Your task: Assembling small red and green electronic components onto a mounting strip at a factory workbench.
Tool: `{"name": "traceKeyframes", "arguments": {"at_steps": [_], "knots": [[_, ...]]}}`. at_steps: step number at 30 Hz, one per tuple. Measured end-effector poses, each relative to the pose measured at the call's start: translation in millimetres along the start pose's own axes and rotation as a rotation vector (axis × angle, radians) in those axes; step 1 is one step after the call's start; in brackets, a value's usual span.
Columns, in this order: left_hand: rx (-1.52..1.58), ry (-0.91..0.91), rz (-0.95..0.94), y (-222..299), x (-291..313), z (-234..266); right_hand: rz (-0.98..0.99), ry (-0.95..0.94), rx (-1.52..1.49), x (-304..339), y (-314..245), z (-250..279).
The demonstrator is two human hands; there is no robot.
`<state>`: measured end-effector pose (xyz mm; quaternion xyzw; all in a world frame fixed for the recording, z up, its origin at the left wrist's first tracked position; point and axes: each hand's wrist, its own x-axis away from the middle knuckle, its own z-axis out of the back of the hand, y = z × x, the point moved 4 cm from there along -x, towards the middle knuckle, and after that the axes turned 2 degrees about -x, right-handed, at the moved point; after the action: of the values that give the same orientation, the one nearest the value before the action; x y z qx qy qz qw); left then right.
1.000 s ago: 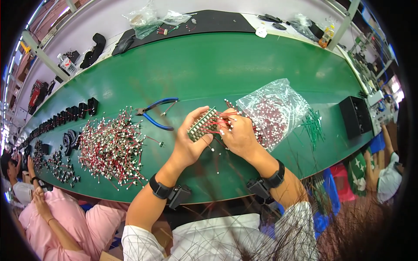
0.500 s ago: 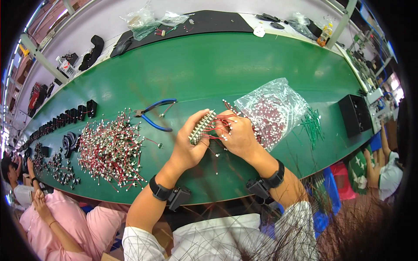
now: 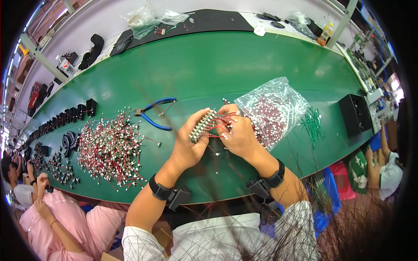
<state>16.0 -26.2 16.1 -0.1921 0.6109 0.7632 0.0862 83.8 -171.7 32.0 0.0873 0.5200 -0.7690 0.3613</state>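
Note:
My left hand (image 3: pixel 188 141) is closed around a strip of small circuit boards (image 3: pixel 202 127), held tilted above the green table. Short red wires with white plugs run from the strip toward my right hand (image 3: pixel 238 135). Its fingers are pinched round several of these red wires (image 3: pixel 223 124); the tips are partly hidden. Just right of that hand lies a clear plastic bag (image 3: pixel 278 108) full of red wires with white plugs. Left of my hands, a large heap of wired connectors (image 3: pixel 111 150) covers the table, with blue-handled cutting pliers (image 3: pixel 153 114) beyond it.
Green wires (image 3: pixel 313 126) lie right of the bag, near a black open box (image 3: pixel 355 115). A row of black parts (image 3: pixel 65 117) stretches along the left. Beside me at the left sits a person in pink (image 3: pixel 65 222). A black mat (image 3: pixel 209 21) lies at the far edge.
My right hand's fingers have shifted slightly on the red wires; the strip stays nearly where it was. At the left, the person in pink has raised one hand.

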Motion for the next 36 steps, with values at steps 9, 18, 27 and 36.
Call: {"name": "traceKeyframes", "arguments": {"at_steps": [9,18,27,36], "knots": [[-0.026,0.016,0.004,-0.7,0.8,1.2,0.01,-0.075,0.034,-0.8,1.6,-0.6],[0.065,-0.026,0.044,-3.0,1.6,-1.5,0.02,-0.001,0.049,0.3,2.8,0.5],[-0.012,-0.056,0.019,-0.1,1.5,-0.5,0.022,0.022,0.045,-0.8,0.0,1.7],[0.015,-0.064,0.054,0.1,1.6,-2.8,0.047,0.057,0.068,2.1,0.3,0.6]]}}
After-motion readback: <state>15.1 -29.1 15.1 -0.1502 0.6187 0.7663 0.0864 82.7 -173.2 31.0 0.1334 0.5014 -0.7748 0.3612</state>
